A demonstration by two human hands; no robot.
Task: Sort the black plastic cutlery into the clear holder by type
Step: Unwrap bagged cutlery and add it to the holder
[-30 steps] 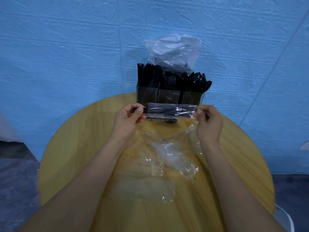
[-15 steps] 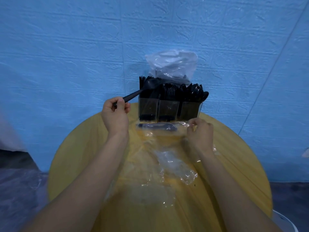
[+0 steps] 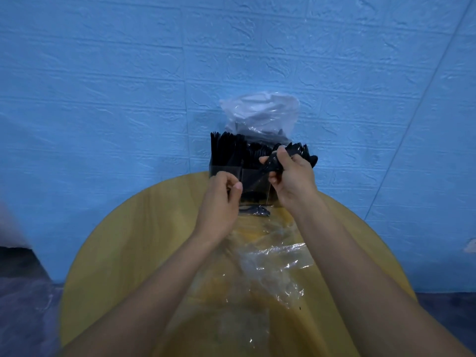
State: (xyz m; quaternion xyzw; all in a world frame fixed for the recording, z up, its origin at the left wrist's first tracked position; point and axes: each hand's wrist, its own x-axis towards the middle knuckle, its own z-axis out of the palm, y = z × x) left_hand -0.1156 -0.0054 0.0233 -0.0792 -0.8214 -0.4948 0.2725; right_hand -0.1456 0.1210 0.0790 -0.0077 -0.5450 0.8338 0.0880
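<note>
A blue textured wall [image 3: 103, 86] fills the far side, and a round yellow worktop [image 3: 134, 240] sits in front of it. At the worktop's far edge stands the clear holder [image 3: 253, 181], its compartments packed with upright black cutlery [image 3: 226, 150]; which type fills which compartment cannot be told. Behind the holder rises a clear bag [image 3: 260, 114] with more dark pieces inside. On the worktop just near the holder lies a loose black piece [image 3: 255, 210], and nearer still crumpled clear wrappers [image 3: 273, 264] spread across the middle. The left hand [image 3: 221, 204] is raised in front of the holder's left part, hiding its lower left corner; its fingers [image 3: 238, 186] are curled inward, and whether they pinch anything cannot be told. The right hand [image 3: 291, 173] is lifted higher, in front of the holder's right compartment, covering much of it. Its fingers grip a black utensil [image 3: 273, 162], thumb on top, held at a slant with the handle running down and left in front of the middle compartment. Both forearms reach in from the near edge.
</note>
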